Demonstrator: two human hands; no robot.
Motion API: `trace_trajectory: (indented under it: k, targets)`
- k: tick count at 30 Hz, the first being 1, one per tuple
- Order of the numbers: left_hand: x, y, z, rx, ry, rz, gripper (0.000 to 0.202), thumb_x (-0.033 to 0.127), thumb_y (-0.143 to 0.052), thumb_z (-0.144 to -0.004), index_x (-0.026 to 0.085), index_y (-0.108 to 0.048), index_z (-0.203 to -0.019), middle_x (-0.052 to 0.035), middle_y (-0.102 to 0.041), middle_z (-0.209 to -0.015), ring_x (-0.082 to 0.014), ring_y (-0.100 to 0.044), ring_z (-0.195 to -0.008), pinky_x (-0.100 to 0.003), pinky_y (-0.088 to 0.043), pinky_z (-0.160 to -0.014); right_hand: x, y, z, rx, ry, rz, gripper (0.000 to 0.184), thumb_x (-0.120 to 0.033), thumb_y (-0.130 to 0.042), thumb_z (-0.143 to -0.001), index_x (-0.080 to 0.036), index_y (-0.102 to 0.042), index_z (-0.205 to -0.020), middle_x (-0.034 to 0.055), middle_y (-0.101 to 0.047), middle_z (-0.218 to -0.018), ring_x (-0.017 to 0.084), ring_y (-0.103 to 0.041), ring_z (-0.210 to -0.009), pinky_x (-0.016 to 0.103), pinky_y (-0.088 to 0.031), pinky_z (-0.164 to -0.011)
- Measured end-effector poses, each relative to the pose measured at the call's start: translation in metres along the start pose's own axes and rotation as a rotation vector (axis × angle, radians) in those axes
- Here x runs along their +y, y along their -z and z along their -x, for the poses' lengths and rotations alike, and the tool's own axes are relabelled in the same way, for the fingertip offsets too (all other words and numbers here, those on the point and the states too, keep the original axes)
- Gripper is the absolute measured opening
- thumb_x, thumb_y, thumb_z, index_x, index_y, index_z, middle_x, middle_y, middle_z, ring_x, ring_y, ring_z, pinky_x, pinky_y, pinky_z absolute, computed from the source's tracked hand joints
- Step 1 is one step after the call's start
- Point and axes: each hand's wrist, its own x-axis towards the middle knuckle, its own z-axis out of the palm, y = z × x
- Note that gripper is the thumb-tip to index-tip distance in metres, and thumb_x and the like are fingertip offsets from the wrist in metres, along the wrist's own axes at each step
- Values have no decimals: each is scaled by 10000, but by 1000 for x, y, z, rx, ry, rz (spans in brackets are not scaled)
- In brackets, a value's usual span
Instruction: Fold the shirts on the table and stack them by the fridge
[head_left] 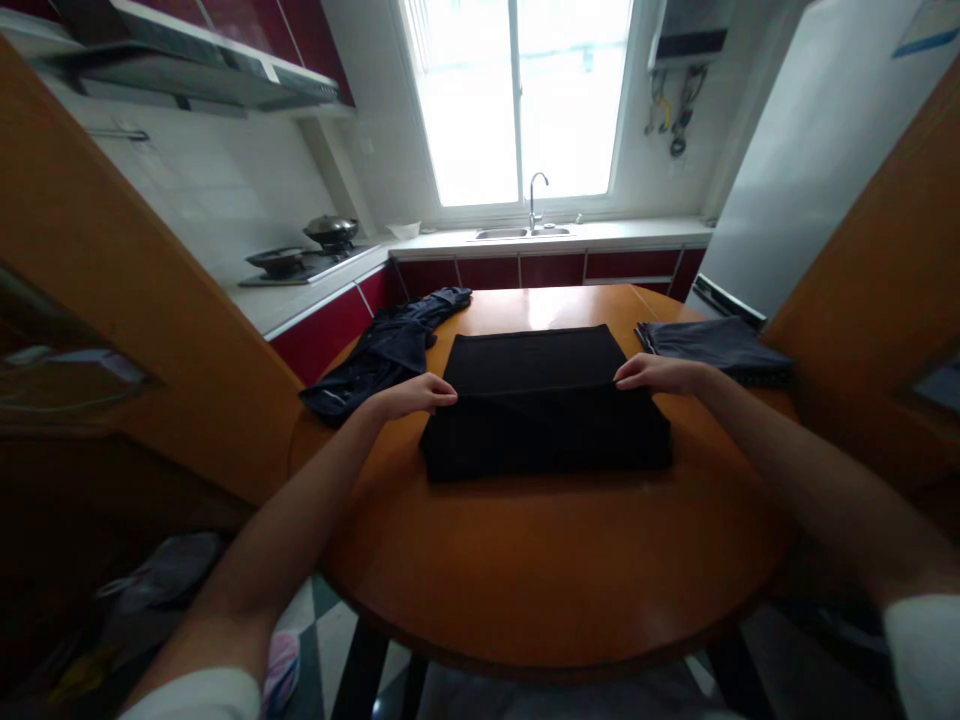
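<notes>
I have the black cloth [547, 435] lying in the middle of the bench [562, 570], right in front of me, and I judge it to be partway through being folded. My left hand [426, 393] is closed in a pinch on the left end of an edge that runs across the cloth. My right hand [654, 374] pinches the same edge toward its right end, thumb and fingers together, so the edge runs nearly straight between them.

What looks done: the cloth is already a compact block with fairly straight sides, and the part nearest me seems to be a layer turned up over itself. What looks left: the fold is not yet finished, since the far part beyond my pinched edge lies flat and uncovered. I cannot count the layers or tell what kind of garment it is; the black hides the seams.

Near the far right of the bench, the grey cloth [709, 347] lies flat in a neat fold, which I take as finished. On the left side, the dark blue clothing [379, 350] is a loose, rumpled heap, so I judge it not folded. Neither of my hands is on those two.
</notes>
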Motion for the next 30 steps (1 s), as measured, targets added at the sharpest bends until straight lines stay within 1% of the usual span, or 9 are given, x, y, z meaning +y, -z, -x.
trace_trajectory:
  k: [2,4,8,12,15,18,24,27,30]
  targets:
    - [-12,2,-20,16,37,29,506,617,-774,-668,134,-751,-815,3,-582,-649,-126,-486,-602,-226,-407,-546,8,1,-22,40,-52,-25,474,-515,-862,-587,-144,-742,-857,8,-623,-676,106,-512,-574,213,-388,-479]
    - [-22,1,-34,53,41,43,489,603,-773,-665,137,-750,-812,-8,-611,-676,-135,-514,-612,-237,-437,-560,16,0,-38,86,-69,-33,447,-502,-852,-601,-154,-739,-857,16,-639,-698,116,-531,-592,213,-408,-484]
    - [-34,-8,-48,206,0,14,439,548,-742,-700,132,-766,-838,-29,-671,-709,-134,-532,-578,-244,-443,-539,29,-7,-55,232,-36,4,388,-493,-830,-646,-156,-731,-810,28,-658,-700,123,-538,-598,205,-411,-463]
    - [-39,-15,-52,327,-60,-30,403,497,-707,-742,128,-786,-886,-46,-723,-737,-149,-570,-587,-242,-437,-531,40,-12,-62,369,10,46,333,-444,-794,-683,-137,-736,-797,39,-663,-687,126,-533,-577,206,-392,-434]
    - [-43,-16,-54,402,-100,-56,385,485,-688,-768,144,-791,-913,-61,-763,-822,-182,-640,-678,-260,-483,-606,46,-11,-63,413,48,54,295,-409,-756,-705,-135,-742,-810,34,-665,-677,124,-528,-559,210,-394,-433]
    - [-49,-16,-57,477,-137,-93,365,476,-674,-786,155,-792,-912,-69,-779,-869,-212,-683,-774,-281,-509,-695,51,-9,-63,452,94,52,296,-414,-729,-716,-136,-748,-816,30,-670,-666,128,-534,-549,218,-399,-442]
    - [-51,-22,-64,559,-144,-221,278,393,-648,-807,167,-791,-880,-70,-779,-844,-214,-687,-761,-289,-497,-714,57,-9,-71,546,165,165,230,-365,-724,-717,-141,-764,-751,56,-726,-696,181,-636,-652,266,-487,-592]
    - [-47,-26,-65,588,-133,-260,230,352,-649,-819,176,-785,-877,-60,-773,-828,-204,-679,-728,-287,-492,-707,58,-11,-75,574,188,206,190,-319,-702,-740,-146,-771,-778,69,-755,-751,207,-677,-715,293,-517,-671]
    - [-44,-29,-66,604,-130,-259,186,329,-665,-824,182,-774,-858,-54,-768,-819,-202,-682,-718,-288,-500,-719,58,-12,-77,594,196,244,185,-299,-675,-769,-149,-776,-807,81,-769,-796,223,-698,-755,305,-524,-709]
